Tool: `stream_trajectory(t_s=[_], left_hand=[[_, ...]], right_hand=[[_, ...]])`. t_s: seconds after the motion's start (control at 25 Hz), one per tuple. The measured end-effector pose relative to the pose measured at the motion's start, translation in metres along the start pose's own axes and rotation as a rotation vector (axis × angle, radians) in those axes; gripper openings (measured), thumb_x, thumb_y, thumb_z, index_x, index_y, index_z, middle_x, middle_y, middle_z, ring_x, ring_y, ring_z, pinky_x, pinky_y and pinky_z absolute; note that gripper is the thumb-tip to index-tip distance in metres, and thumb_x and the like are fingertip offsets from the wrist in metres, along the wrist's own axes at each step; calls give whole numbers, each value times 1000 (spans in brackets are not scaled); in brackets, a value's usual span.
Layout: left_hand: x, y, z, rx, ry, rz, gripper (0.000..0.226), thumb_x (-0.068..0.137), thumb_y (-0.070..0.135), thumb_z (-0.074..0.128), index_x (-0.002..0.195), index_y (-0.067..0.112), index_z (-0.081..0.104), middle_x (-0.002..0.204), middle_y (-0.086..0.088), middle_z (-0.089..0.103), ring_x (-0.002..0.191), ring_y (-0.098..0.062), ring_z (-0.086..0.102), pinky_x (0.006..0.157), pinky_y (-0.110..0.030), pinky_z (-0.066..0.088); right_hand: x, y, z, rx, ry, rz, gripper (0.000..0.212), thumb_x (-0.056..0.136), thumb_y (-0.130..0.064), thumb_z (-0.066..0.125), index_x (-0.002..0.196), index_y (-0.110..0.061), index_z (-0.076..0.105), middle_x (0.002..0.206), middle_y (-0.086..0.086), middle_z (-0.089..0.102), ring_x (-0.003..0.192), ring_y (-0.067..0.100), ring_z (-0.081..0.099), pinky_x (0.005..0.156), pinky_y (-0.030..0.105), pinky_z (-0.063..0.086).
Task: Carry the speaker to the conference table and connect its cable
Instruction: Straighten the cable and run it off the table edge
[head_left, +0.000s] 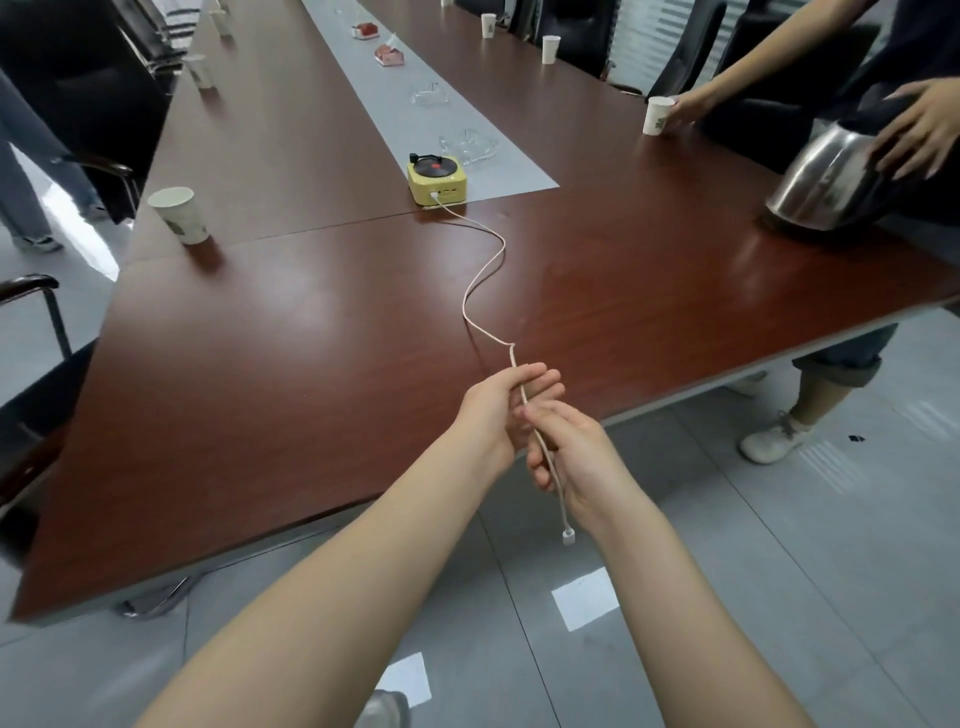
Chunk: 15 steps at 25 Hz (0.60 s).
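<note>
A small yellow speaker (437, 181) shaped like a record player stands on the dark red conference table (291, 332), at the end of its grey centre strip. A beige cable (485, 270) is plugged into the speaker's front and snakes across the table toward me. Over the table's near edge, my left hand (501, 410) holds the cable between its fingers. Just below it, my right hand (571, 452) grips the same cable. The cable's white free plug (568, 535) dangles under my right wrist above the floor.
A paper cup (181, 215) stands at the left of the table. Another person at the right holds a paper cup (657, 115) and a steel kettle (826, 182). Glass ashtrays (467, 145) lie on the grey strip behind the speaker. Black chairs (78, 93) line both sides.
</note>
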<state>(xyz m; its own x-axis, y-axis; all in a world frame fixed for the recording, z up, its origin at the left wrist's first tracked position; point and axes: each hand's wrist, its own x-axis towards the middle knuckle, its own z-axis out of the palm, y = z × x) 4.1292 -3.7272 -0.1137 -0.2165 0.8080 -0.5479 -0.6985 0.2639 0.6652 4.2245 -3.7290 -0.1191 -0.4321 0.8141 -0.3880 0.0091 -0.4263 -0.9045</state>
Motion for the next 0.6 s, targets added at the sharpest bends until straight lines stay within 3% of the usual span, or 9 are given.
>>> stream_trajectory(t_s=[0.16, 0.24, 0.36, 0.44, 0.6], left_hand=[[10, -9, -12, 101, 80, 18, 30, 100, 28, 38, 82, 13, 58, 54, 6, 71, 66, -10, 66, 65, -25, 48], [16, -15, -21, 188, 109, 9, 31, 99, 26, 40, 77, 13, 58, 50, 5, 69, 63, -10, 63, 59, -23, 48], [22, -26, -33, 267, 103, 9, 30, 96, 22, 46, 71, 10, 58, 46, 2, 60, 33, -8, 52, 36, -14, 39], [28, -36, -41, 299, 87, 1, 27, 92, 22, 50, 68, 10, 56, 37, 4, 48, 27, -9, 40, 35, -14, 34], [44, -45, -50, 252, 55, -26, 20, 89, 21, 48, 76, 7, 55, 43, -3, 48, 32, -17, 41, 41, -22, 37]], right_hand=[[-5, 21, -8, -20, 13, 122, 21, 85, -5, 46, 66, -7, 55, 39, 2, 50, 30, 14, 43, 37, 18, 33], [3, 30, -8, 14, 20, 172, 24, 87, -7, 45, 66, -5, 54, 38, 3, 53, 30, 15, 47, 36, 18, 37], [26, 39, -5, 109, 39, 131, 32, 96, -22, 47, 72, -5, 57, 40, 2, 59, 32, 12, 54, 37, 17, 45], [42, 42, -4, 99, 69, 85, 31, 96, -25, 50, 72, -6, 59, 40, 0, 59, 33, 10, 54, 38, 18, 46], [50, 56, -4, -50, 61, 17, 28, 96, -24, 49, 74, -12, 60, 34, -6, 48, 28, 5, 41, 34, 14, 32]])
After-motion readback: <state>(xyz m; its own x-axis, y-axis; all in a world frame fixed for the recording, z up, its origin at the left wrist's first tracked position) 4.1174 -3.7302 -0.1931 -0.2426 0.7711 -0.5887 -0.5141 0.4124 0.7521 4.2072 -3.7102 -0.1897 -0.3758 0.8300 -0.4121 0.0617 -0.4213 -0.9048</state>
